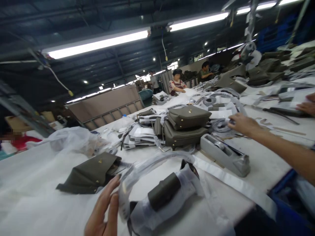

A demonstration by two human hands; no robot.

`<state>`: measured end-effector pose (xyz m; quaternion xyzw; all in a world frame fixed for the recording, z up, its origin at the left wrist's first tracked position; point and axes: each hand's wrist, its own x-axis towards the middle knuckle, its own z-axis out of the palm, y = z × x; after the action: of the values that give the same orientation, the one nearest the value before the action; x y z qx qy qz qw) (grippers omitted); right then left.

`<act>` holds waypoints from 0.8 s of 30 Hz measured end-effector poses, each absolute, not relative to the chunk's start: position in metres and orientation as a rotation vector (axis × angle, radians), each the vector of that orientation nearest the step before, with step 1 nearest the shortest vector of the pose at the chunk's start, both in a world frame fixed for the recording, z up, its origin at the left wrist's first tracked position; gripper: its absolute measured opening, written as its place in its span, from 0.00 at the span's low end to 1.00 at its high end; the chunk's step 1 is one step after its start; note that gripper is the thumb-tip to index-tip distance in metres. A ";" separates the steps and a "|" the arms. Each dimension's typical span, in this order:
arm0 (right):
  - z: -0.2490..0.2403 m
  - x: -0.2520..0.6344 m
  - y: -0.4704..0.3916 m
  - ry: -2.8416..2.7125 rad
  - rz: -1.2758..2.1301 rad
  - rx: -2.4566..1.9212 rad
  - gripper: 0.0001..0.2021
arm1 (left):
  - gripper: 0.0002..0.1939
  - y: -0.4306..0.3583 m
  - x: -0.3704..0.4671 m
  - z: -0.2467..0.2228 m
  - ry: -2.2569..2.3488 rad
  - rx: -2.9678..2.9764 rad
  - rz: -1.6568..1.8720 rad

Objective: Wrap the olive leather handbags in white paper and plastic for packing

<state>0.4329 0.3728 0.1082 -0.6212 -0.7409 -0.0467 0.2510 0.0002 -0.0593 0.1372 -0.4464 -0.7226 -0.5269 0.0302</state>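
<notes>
A bag strap (137, 170) wrapped in clear plastic curves in a loop in front of me. My left hand (104, 209) touches its left side with the fingertips, thumb and fingers apart. Within the loop lies a dark olive rolled piece (164, 191) partly wrapped in white film. Farther off, my right hand (242, 124) has its fingers pinched together beside a coiled, wrapped strap (220, 126); what they hold is too small to make out. A grey tape dispenser (225, 154) stands just below that hand. Left of the loop lies an olive leather flap piece (91, 172).
Stacked olive bags (188, 127) stand mid-table beside wrapped white bundles (140, 134). Crumpled plastic (73, 139) lies on the left. Blue material (290, 203) hangs below the near right edge. A co-worker's hand (307, 105) is at the far right; other people sit beyond the table.
</notes>
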 end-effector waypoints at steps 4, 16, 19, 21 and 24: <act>0.143 0.442 0.338 -1.994 -0.170 -1.323 0.39 | 0.25 -0.039 -0.001 0.168 -2.332 -1.757 -1.671; 0.158 0.289 0.104 -2.165 0.305 -0.292 0.13 | 0.22 -0.018 0.006 0.203 -2.510 -2.544 -2.038; 0.141 0.252 0.093 -2.060 0.334 -0.193 0.13 | 0.23 -0.017 0.010 0.205 -2.553 -2.499 -1.996; 0.131 0.232 0.090 -1.982 0.308 -0.196 0.13 | 0.23 -0.016 0.011 0.206 -2.570 -2.421 -2.002; 0.123 0.208 0.088 -1.882 0.269 -0.212 0.13 | 0.23 -0.016 0.012 0.207 -2.577 -2.306 -1.991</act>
<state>0.2083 0.0879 0.1229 -0.0905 -0.8040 0.1149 0.5764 0.0123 -0.0162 0.2066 -0.5266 -0.5886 -0.4547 -0.4116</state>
